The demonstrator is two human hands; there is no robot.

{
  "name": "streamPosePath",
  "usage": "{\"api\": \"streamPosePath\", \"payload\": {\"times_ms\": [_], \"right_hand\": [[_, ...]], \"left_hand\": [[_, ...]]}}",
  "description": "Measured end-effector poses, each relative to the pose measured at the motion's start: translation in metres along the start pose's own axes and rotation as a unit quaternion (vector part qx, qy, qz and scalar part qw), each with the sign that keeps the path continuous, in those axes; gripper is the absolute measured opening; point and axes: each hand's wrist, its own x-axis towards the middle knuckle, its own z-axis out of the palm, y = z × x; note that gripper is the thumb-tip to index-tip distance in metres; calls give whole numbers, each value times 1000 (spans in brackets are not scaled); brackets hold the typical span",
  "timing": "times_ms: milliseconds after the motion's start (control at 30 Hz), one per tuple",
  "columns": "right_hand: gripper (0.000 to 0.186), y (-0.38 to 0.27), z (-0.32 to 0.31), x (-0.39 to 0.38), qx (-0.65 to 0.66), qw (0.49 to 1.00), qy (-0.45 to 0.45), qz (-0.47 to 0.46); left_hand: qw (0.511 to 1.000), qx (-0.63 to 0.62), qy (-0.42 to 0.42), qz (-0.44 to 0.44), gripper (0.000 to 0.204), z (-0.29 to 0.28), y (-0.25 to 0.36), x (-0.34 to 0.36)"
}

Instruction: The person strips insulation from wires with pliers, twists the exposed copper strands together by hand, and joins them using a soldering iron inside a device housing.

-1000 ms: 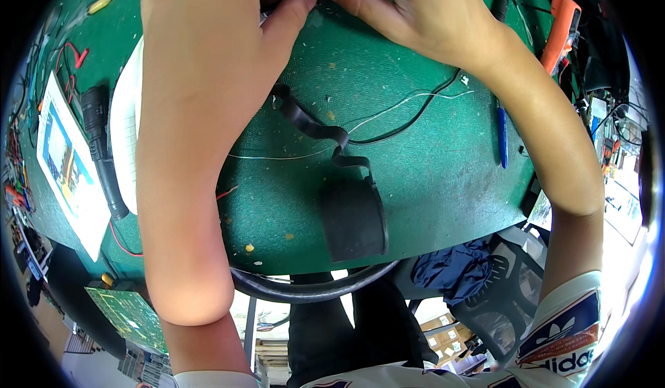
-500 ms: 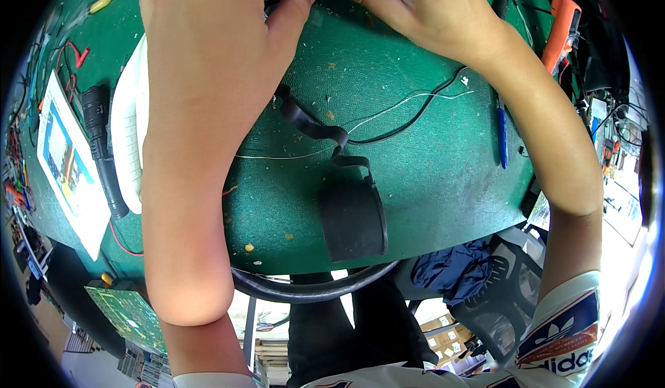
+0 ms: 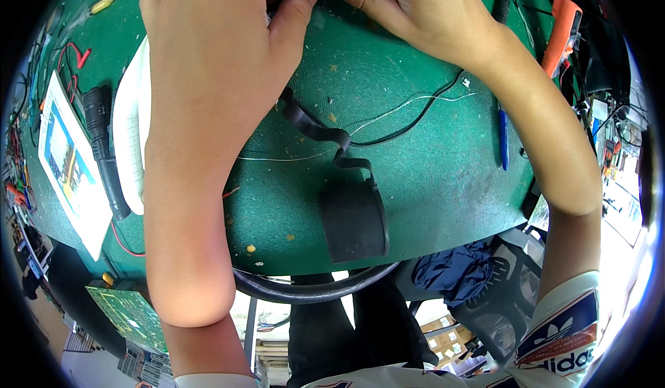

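At the top edge of the view my left hand (image 3: pixel 222 35) and my right hand (image 3: pixel 422 14) meet, thumbs and fingertips pinched close together. Whatever small thing they grip between them is hidden by the fingers and cut off by the frame. Below the hands, on the green work mat (image 3: pixel 443 201), lies a black cup-shaped piece with a wavy strap (image 3: pixel 353 215). A thin pale wire (image 3: pixel 388 114) and a black cable (image 3: pixel 415 121) run beside the strap. Against my left forearm sits a white rounded object (image 3: pixel 131 132), partly covered.
Left of my arm are a black flashlight (image 3: pixel 104 146) and a printed sheet (image 3: pixel 69 159). A blue pen (image 3: pixel 503 135) and an orange-cased device (image 3: pixel 561 35) lie by my right arm. Below the table edge are a green circuit board (image 3: pixel 128 312) and a chair with dark cloth (image 3: pixel 457 270).
Both hands stay almost in place, with only a slight shift of the fingertips at the top edge. The things on the mat lie as before.
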Motion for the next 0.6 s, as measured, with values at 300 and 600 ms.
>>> {"api": "streamPosePath", "payload": {"times_ms": [300,600], "right_hand": [[16,-5,3,2,36,999,33,4],[17,-14,-3,1,21,999,10,26]], "left_hand": [[1000,1,9,-22,6,2,5,-2],[991,131,-8,-14,7,-10,43,6]]}}
